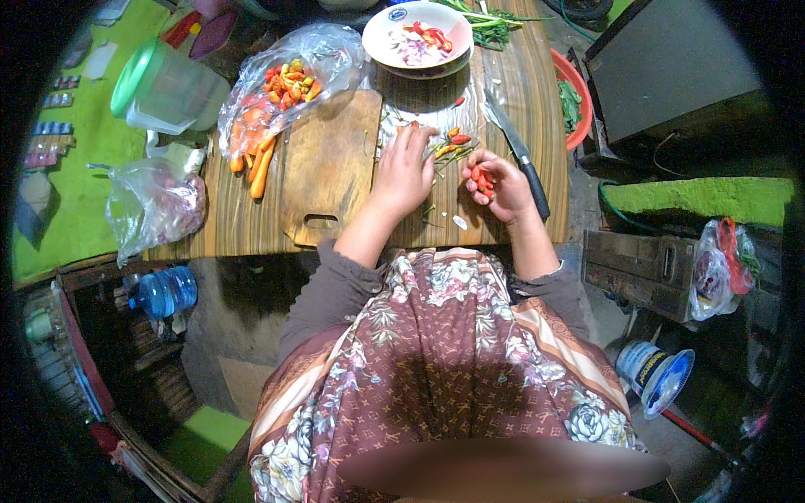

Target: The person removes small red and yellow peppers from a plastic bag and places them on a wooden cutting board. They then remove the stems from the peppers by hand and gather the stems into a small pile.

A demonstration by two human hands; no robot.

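My right hand (500,185) is cupped around several small red chilies (483,182) near the table's right side. My left hand (405,166) lies palm down with its fingers over the scattered chilies and stems; whether it grips one is hidden. Loose red and yellow chilies (454,143) lie between the hands. A knife with a black handle (519,151) rests to the right, its blade pointing away from me. Left of my left hand is a wooden cutting board (330,163). Beyond the hands, a white bowl (393,53) holds cut red chilies and chopped shallots or onions.
An open plastic bag of chilies (292,85) and carrots (261,166) lie left of the board. A bag, apparently of shallots (160,207), sits at the table's left edge. Green onions (490,25) lie at the back; a red basin of leaves (582,113) stands beyond the right edge.
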